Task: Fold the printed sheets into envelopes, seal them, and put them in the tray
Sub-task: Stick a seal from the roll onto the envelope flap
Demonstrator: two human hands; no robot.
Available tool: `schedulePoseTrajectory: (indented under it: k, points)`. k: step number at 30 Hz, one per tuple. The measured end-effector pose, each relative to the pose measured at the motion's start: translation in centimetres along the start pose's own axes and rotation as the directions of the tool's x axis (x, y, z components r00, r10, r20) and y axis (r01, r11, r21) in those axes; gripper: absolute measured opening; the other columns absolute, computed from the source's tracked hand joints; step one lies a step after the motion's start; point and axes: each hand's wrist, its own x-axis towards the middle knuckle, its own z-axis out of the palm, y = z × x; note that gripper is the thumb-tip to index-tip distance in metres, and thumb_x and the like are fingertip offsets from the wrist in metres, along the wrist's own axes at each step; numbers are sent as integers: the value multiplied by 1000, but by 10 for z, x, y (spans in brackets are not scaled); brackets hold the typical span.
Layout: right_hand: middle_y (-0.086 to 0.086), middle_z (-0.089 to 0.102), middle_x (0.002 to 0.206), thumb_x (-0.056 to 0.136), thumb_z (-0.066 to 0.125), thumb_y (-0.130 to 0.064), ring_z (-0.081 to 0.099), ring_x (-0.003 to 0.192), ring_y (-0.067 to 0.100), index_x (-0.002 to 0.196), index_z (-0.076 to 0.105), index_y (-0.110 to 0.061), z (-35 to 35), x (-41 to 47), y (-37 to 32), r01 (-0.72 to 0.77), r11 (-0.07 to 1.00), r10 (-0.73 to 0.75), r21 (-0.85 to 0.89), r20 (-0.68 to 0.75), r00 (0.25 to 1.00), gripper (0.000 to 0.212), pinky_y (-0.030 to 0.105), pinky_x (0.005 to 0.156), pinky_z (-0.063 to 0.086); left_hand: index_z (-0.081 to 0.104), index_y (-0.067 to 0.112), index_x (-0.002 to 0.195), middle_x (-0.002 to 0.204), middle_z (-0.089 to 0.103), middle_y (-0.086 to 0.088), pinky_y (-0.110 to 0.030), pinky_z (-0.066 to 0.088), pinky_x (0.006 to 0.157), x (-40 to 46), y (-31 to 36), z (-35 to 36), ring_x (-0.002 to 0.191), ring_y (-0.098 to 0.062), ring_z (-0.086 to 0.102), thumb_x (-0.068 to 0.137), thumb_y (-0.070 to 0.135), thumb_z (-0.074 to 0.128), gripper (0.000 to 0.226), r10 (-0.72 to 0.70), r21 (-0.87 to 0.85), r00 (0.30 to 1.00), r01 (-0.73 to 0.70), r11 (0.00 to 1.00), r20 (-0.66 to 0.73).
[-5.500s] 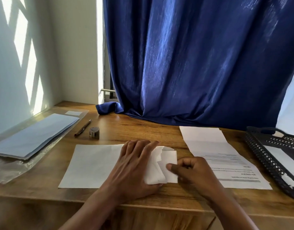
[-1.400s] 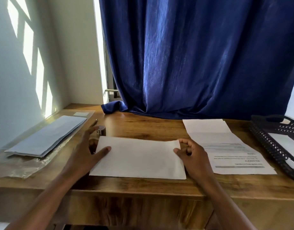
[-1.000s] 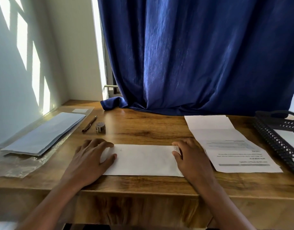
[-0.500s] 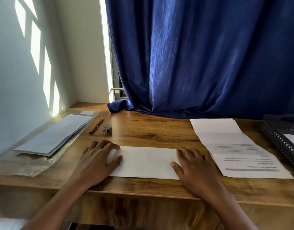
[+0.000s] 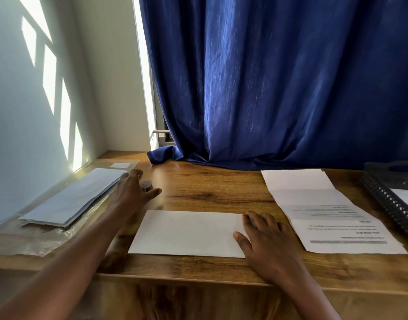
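Observation:
A folded white sheet [image 5: 189, 233] lies flat near the desk's front edge. My right hand [image 5: 265, 241] rests palm down on its right end, fingers spread. My left hand [image 5: 131, 192] is stretched out to the far left, fingers apart, over the pen's place and touching a small brown cylinder [image 5: 146, 185]; it holds nothing that I can see. A stack of pale blue envelopes [image 5: 76, 197] lies just left of that hand. A printed sheet [image 5: 325, 211], creased in thirds, lies to the right. The black mesh tray [image 5: 390, 204] sits at the far right with a white paper in it.
The envelopes rest on a clear plastic wrapper [image 5: 32, 239] by the left wall. A blue curtain [image 5: 279, 88] hangs along the desk's back edge and pools on the wood. Bare wooden desk [image 5: 210, 188] shows between curtain and folded sheet.
My left hand has left the folded sheet and reached up and left toward the small cylinder and envelopes. My right hand stays on the sheet's right end.

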Motion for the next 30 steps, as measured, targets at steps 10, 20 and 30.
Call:
schedulePoseTrajectory:
  k: [10, 20, 30]
  points:
    - [-10, 21, 167, 98, 9, -68, 16, 151, 19, 160, 20, -29, 3, 0, 2, 15, 999, -13, 30, -50, 999, 74, 44, 119, 19, 58, 7, 136, 128, 63, -18, -36, 48, 78, 26, 5, 11, 109, -30, 60, 83, 34, 86, 66, -64, 90, 996, 59, 994, 58]
    - [-14, 23, 166, 95, 21, -75, 18, 151, 13, 160, 21, -34, 1, -3, 3, -9, 986, 27, 167, -107, 994, 77, 40, 121, 21, 70, 23, 101, 101, 73, 0, -32, 52, 66, 3, 21, 1, 83, -12, 65, 80, 31, 88, 29, 88, -184, 994, -75, 980, 68]
    - [-53, 57, 110, 78, 64, -74, 51, 106, -27, 109, 61, -69, -18, -11, 18, 52, 509, 188, 859, -169, 968, 31, -3, 70, 43, 72, 30, 107, 102, 76, 12, -33, 64, 73, -89, 116, 41, 91, -14, 74, 72, 34, 92, 41, 593, -599, 780, -382, 703, 199]
